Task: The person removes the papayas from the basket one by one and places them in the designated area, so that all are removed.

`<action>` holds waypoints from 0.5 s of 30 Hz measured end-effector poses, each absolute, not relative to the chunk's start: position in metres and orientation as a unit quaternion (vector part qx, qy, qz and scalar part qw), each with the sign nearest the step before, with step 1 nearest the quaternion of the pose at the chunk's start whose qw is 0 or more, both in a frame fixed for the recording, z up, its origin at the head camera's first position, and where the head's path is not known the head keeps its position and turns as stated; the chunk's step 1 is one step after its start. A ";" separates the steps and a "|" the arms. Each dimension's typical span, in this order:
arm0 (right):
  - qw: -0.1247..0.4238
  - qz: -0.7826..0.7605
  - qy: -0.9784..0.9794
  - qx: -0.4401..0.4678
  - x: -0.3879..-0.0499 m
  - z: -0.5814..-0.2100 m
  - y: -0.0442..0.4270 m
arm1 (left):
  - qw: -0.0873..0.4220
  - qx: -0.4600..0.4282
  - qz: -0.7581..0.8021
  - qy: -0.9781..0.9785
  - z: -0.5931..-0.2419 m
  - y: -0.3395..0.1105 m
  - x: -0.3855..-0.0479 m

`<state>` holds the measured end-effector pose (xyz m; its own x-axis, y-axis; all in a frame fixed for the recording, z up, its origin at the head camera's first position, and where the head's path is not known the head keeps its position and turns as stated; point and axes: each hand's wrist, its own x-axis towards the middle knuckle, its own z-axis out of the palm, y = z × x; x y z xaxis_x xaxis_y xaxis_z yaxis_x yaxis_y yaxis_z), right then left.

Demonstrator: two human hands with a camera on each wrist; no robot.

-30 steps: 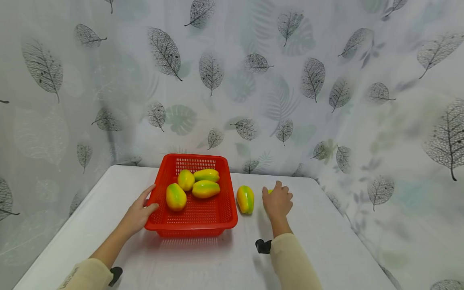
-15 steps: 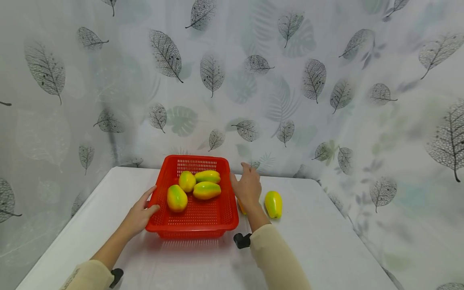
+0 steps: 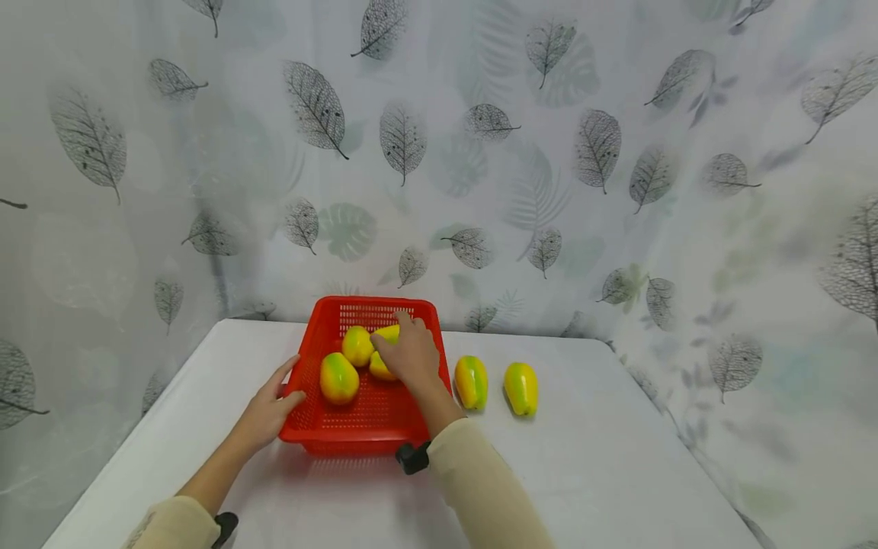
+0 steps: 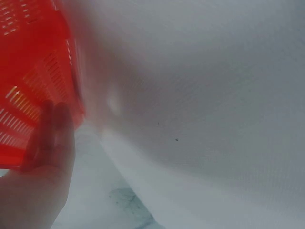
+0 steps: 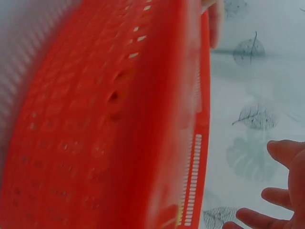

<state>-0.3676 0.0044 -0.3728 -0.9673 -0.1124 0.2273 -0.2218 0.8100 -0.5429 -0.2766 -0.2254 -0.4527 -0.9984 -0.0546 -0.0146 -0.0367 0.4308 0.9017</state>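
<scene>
And the white table carries a red basket, a green-striped fruit just right of it, a yellow fruit further right!

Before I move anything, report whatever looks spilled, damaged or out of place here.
Nothing looks spilled or damaged. At most, two yellow-green fruits look out of place: they lie on the white table, right of the red basket, while others lie inside it, some partly behind the right grip.
</scene>
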 end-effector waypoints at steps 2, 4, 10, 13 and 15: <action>0.079 0.299 -0.946 0.092 -0.368 -0.372 -0.004 | 0.008 0.029 -0.532 -0.846 -0.453 -0.226 -0.277; 0.064 0.306 -0.945 0.099 -0.369 -0.371 -0.010 | 0.009 0.028 -0.532 -0.846 -0.453 -0.226 -0.278; 0.017 0.312 -0.943 0.115 -0.370 -0.374 -0.028 | 0.006 0.032 -0.542 -0.840 -0.453 -0.224 -0.279; -0.006 0.313 -0.943 0.116 -0.371 -0.383 -0.037 | 0.007 0.036 -0.541 -0.840 -0.453 -0.224 -0.278; -0.024 0.314 -0.943 0.112 -0.371 -0.391 -0.045 | 0.009 0.039 -0.539 -0.841 -0.452 -0.224 -0.277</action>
<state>-0.3705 -0.0448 -0.3908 -0.9739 -0.2257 0.0253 -0.1959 0.7781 -0.5968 -0.2769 -0.2244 -0.4525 -0.9968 -0.0750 -0.0273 -0.0561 0.4153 0.9079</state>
